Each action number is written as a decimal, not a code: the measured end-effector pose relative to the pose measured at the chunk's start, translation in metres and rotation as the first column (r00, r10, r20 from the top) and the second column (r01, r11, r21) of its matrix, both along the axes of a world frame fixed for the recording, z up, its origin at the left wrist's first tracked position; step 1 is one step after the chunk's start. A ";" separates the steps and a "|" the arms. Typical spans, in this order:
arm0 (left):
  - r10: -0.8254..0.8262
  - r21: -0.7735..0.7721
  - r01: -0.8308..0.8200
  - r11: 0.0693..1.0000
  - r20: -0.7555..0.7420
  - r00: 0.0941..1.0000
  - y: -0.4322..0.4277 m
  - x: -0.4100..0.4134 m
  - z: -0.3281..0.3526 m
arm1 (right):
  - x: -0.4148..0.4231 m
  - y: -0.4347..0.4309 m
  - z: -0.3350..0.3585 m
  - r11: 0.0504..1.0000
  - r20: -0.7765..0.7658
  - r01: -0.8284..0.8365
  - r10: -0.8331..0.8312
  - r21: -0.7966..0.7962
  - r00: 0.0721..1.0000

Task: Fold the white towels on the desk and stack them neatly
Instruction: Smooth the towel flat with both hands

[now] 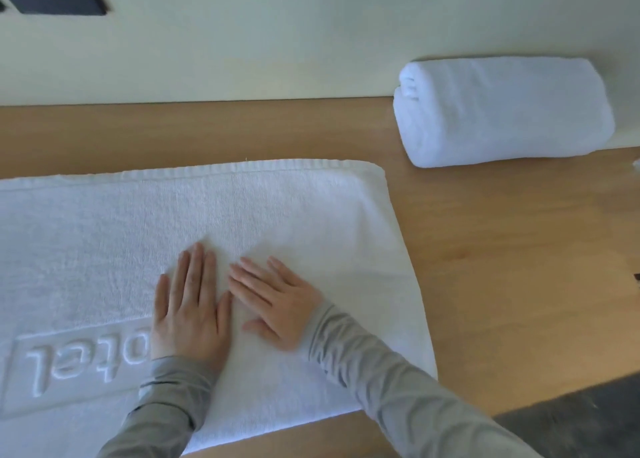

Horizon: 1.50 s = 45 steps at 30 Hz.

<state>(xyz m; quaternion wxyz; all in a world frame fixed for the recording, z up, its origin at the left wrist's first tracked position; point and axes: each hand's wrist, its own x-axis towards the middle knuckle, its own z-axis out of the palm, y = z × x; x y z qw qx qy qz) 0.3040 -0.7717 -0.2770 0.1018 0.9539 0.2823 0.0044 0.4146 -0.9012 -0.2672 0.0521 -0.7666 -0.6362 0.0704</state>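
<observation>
Task partly done: a folded towel [502, 111] sits upper right on the counter [502, 249]; left hand [190, 305] and right hand [277, 305] press flat on the spread towel [242, 208] lower left, not yet folded.

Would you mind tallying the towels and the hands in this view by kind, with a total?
White towels: 2, the flat towel and the rolled towel by the wall.
Hands: 2, the left hand and the right hand, both pressed flat on the flat towel.
Total: 4.
</observation>
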 end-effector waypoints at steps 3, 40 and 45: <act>0.008 -0.010 -0.008 1.000 0.006 1.000 0.002 0.003 0.000 | 0.073 -0.018 -0.005 0.993 0.059 0.072 -0.067 -0.090 0.996; 0.021 -0.036 -0.022 0.999 -0.018 1.000 0.002 0.006 0.002 | 0.052 -0.031 0.009 0.807 -0.039 0.590 -0.590 -0.001 0.806; 0.010 -0.042 -0.010 0.999 -0.011 1.000 0.003 0.005 0.002 | 0.000 -0.086 -0.005 0.721 -0.014 0.687 -0.691 -0.090 0.723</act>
